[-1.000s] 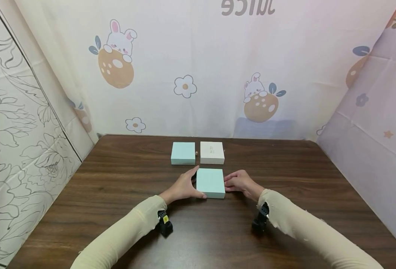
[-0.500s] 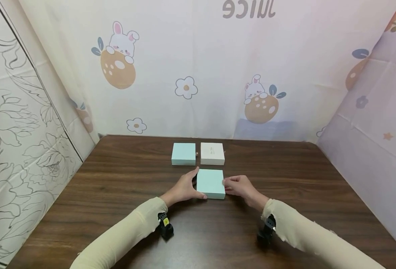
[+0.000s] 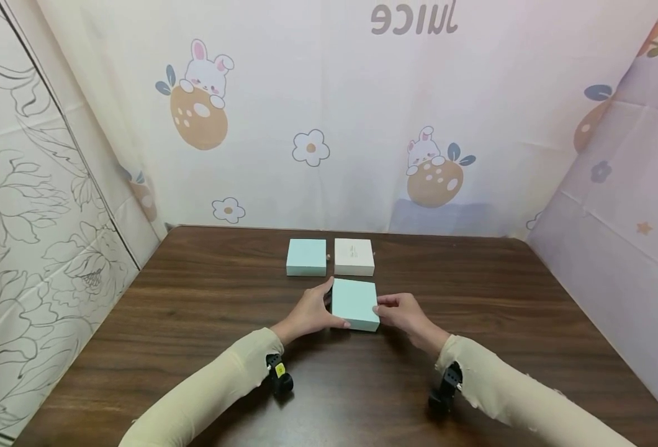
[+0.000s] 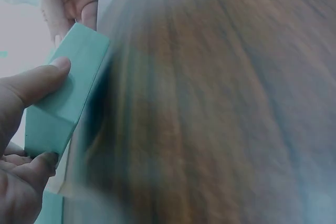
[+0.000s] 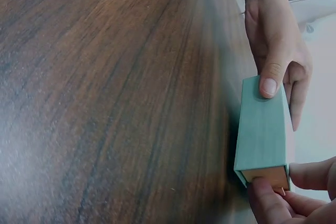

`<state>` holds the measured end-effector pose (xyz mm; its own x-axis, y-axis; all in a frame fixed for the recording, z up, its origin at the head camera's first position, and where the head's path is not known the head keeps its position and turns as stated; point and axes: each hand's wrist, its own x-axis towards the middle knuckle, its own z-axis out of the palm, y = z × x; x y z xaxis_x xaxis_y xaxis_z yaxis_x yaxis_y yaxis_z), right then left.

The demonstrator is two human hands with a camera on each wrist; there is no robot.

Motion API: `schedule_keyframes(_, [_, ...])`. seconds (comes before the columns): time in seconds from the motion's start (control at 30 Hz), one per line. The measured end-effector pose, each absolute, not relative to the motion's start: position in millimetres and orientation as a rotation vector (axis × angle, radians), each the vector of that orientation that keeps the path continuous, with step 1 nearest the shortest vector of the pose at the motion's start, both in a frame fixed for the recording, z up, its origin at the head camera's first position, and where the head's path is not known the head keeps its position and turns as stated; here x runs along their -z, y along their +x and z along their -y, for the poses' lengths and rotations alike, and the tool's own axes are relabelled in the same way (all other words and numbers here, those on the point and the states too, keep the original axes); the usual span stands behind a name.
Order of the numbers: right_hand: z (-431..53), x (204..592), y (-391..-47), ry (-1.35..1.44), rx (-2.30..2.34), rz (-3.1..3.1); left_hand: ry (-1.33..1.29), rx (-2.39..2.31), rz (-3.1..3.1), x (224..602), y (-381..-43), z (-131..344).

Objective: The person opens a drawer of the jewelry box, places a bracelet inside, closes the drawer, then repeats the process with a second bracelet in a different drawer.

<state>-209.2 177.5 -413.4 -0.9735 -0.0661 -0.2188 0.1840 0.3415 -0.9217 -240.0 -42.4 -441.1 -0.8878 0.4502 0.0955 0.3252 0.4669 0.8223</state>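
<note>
A mint-green drawer box lies between my two hands near the table's middle. My left hand grips its left side, the thumb on the front side wall and the other fingers round the left and back. At the box's right end is my right hand, one fingertip at the top edge and others against the end face. The right wrist view shows that end of the green box with a tan inner face and a small pull loop, partly hidden by the fingers of my right hand.
Behind stand a second mint-green box and a white box with small print, side by side. Each has a small tab at its right side. The brown wooden table ends at a printed curtain.
The mint-green box has shifted slightly right and turned a little, with my left hand following. My right hand's fingers have come up onto the box's right edge.
</note>
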Motion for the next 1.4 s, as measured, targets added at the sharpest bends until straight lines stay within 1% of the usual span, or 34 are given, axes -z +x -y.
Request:
schedule_keyframes(0.43, [-205,393,-212,0.189,1.635,-2.522,0.725,-1.486,-2.590,431,-249,9])
schedule_keyframes(0.8, [-230,378,-226,0.253,1.709,-2.552,0.638,-1.461,-2.665,416,-260,-27])
schedule_keyframes(1.07, [-246,366,-242,0.352,1.709,-2.606,0.608,-1.408,-2.751,401,-275,-55])
schedule_keyframes(1.27, [-255,363,-259,0.400,1.689,-2.640,0.569,-1.415,-2.808,401,-289,-72])
schedule_keyframes(1.4, [-261,366,-268,0.438,1.695,-2.642,0.595,-1.454,-2.838,403,-298,-84])
